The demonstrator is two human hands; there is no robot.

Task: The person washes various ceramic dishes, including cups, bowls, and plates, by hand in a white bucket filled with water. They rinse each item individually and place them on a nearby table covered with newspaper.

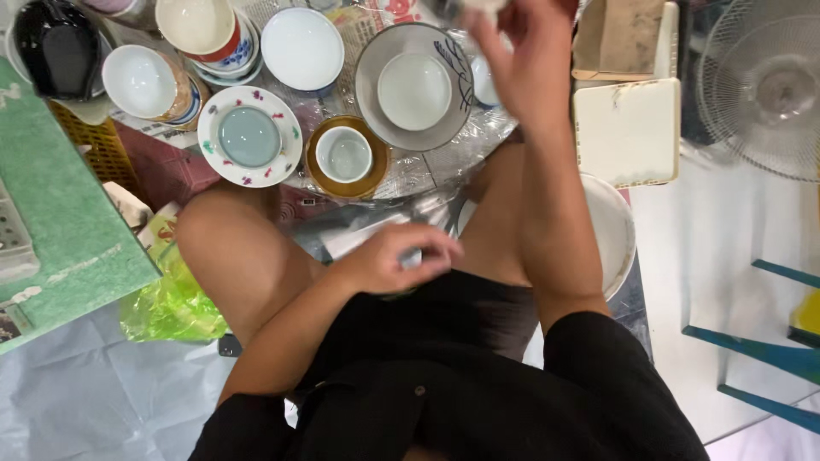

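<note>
**Hands above a spread of bowls**

The left hand rests low at the lap, fingers curled around a small pale thing I cannot identify. The right hand is raised near the grey plate with a white bowl, fingers closed on a whitish object at the frame's top edge.

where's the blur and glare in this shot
Head view: the right hand is motion-blurred at the fingertips near the top edge; the left hand is only slightly soft; glare shines off the clear plastic sheet under the bowls; the flowered plate looks sharp.
</note>
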